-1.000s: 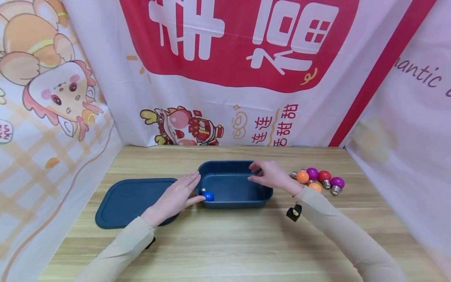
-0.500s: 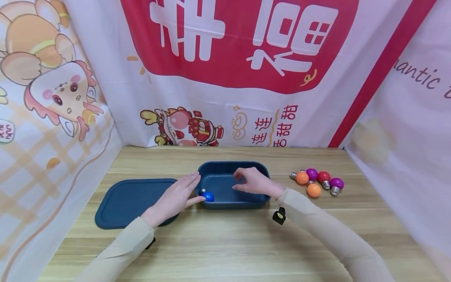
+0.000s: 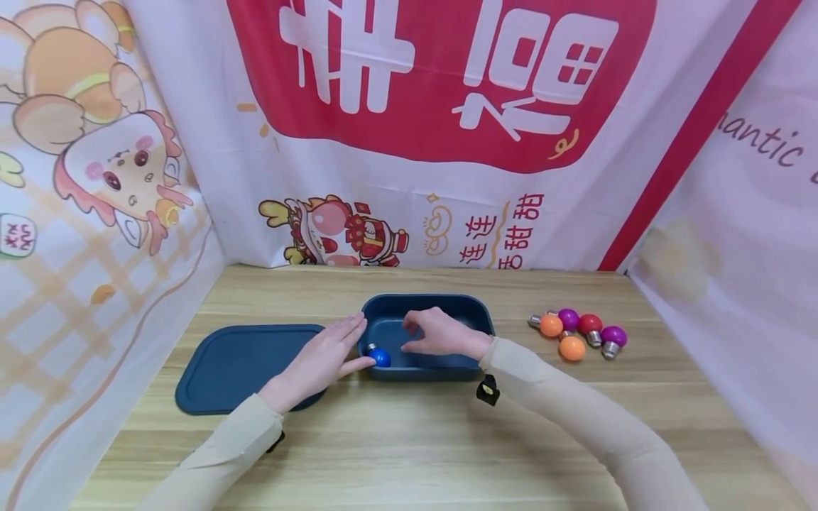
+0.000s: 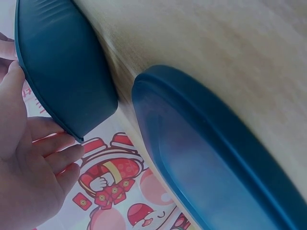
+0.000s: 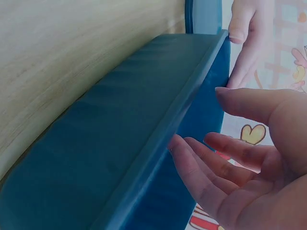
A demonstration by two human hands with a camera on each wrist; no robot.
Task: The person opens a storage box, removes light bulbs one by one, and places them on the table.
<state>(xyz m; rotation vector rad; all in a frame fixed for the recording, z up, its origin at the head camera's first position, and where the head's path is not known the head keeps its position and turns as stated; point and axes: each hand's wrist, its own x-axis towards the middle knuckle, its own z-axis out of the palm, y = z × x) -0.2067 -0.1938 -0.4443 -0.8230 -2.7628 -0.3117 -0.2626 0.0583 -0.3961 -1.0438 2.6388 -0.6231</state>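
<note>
My left hand (image 3: pixel 322 360) rests at the left end of a dark blue box (image 3: pixel 422 373), its fingers along the rim and its thumb by the near left corner. In the left wrist view, the fingertips lie against the box's end wall (image 4: pixel 67 57). Inside that end sits a blue light bulb (image 3: pixel 381 357) with a silver base. My right hand (image 3: pixel 441 333) reaches over the box's near rim into its middle, right of the bulb. Nothing shows between its thumb and loosely bent fingers (image 5: pixel 189 170) in the right wrist view, where some fingertips overlap the rim.
A flat dark blue lid (image 3: pixel 243 369) lies left of the box, partly behind the left wrist. Right of the box is a loose group of bulbs, including a red bulb (image 3: pixel 590 324), an orange bulb (image 3: pixel 571 348) and a purple bulb (image 3: pixel 614 336). A printed cloth (image 3: pixel 358 163) hangs behind the table.
My right hand has moved left and a little lower, from the box's right end to its middle. The left hand, the box and the blue bulb keep their places.
</note>
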